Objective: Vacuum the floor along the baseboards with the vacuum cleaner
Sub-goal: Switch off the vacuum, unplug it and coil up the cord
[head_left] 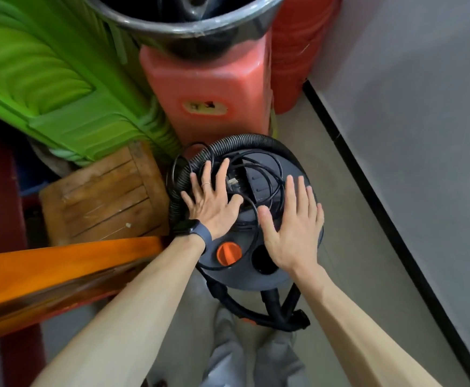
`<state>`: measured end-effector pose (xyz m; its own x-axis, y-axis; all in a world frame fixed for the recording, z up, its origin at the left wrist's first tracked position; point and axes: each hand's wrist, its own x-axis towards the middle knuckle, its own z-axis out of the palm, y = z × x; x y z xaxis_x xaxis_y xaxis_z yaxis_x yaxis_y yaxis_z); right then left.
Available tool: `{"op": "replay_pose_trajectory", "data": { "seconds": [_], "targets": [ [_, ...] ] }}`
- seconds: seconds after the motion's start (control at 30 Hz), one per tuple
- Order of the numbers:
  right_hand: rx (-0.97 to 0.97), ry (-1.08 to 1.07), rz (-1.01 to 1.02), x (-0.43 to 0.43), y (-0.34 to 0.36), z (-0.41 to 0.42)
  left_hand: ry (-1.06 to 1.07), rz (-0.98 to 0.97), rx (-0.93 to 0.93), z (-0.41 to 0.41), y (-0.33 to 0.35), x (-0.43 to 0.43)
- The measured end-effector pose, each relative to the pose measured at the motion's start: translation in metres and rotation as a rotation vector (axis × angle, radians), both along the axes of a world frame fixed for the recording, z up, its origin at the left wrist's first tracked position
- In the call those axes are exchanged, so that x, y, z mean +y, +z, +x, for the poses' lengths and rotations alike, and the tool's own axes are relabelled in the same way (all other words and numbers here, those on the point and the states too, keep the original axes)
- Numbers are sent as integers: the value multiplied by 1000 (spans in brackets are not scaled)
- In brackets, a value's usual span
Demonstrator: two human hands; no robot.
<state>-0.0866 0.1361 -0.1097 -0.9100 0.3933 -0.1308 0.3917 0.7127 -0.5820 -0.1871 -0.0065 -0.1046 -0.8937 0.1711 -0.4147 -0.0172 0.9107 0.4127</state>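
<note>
A round dark grey vacuum cleaner [267,277] with an orange knob [229,253] stands on the floor in front of me. Its black ribbed hose [245,138] curls around the top, and a black power cord [270,185] lies coiled on the lid. My left hand [210,203] lies flat, fingers spread, on the left side of the top, over the hose and cord. With fingers straight, my right hand [292,230] hovers over or rests on the right side of the lid. A black baseboard [373,196] runs along the grey wall on the right.
Stacked green plastic chairs [49,79], a red plastic stool stack [208,88] with a metal bucket [189,20] on top, and a wooden stool [102,194] crowd the left and back. An orange bar [46,269] crosses the near left. Bare floor [339,247] lies between vacuum and baseboard.
</note>
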Motion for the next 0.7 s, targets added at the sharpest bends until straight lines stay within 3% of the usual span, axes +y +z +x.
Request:
{"op": "replay_pose_trajectory", "data": {
  "seconds": [0.13, 0.2, 0.37, 0.57, 0.7],
  "targets": [
    [-55, 5, 179, -7, -8, -9, 27, 32, 46, 2, -5, 1],
    [-79, 4, 208, -5, -8, -13, 28, 56, -23, -4, -4, -2],
    [-282, 85, 81, 10, 15, -26, 3, 44, -186, -19, 16, -6],
    [-342, 131, -9, 22, 35, -17, -26, 78, -66, -14, 42, -13],
    [-354, 131, -17, 21, 47, -11, -36, 117, -104, -9, 54, -17]
  ]
}}
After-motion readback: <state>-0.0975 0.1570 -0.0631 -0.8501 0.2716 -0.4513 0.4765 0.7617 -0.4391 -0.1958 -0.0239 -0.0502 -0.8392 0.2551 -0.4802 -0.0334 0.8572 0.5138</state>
